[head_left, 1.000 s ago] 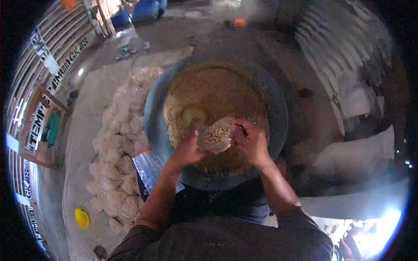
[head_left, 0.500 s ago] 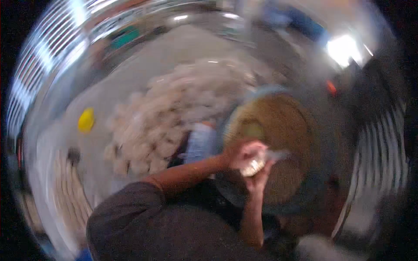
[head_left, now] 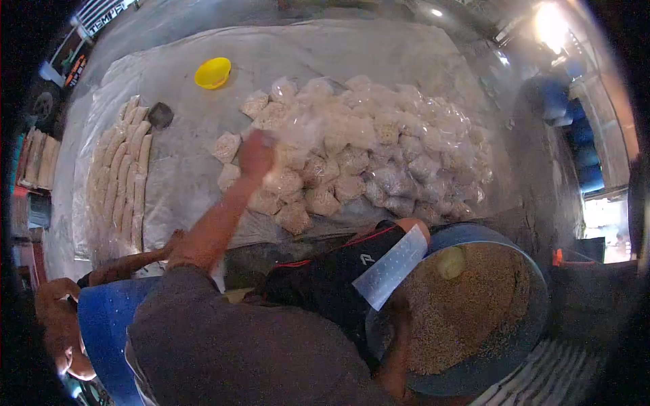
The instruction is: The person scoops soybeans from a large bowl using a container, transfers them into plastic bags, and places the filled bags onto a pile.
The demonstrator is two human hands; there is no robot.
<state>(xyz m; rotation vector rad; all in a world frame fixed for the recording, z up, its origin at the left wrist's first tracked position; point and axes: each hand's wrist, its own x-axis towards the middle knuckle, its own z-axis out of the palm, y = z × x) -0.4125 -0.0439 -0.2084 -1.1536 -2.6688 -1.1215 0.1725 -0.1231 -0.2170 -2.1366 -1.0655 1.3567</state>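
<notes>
My left hand (head_left: pixel 257 155) reaches over the left part of a pile of clear bags (head_left: pixel 352 162) filled with pale beans; its fingers are smeared by motion, and whether it holds a bag is unclear. My right hand (head_left: pixel 401 308) hangs dark and blurred over the left edge of a round blue tub (head_left: pixel 474 233), its fingers hard to make out. Beans (head_left: pixel 467 318) fill much of the tub, and a pale yellow-green bowl (head_left: pixel 450 262) rests on them. Beside my right hand, a stack of flat plastic bags (head_left: pixel 391 267) lies across my thigh and the tub's edge.
A yellow bowl (head_left: pixel 212 73) and a small dark object (head_left: pixel 160 116) sit on the pale ground sheet (head_left: pixel 183 155). Long filled bags (head_left: pixel 122 176) lie at the left. Another person's arm (head_left: pixel 128 267) is beside a blue container (head_left: pixel 112 325) at lower left. Blue drums (head_left: pixel 586 149) stand right.
The view has swung left, bringing the pile into the centre and the tub to the lower right. My hands, earlier together around a bag of beans, have parted; the left now reaches over the pile.
</notes>
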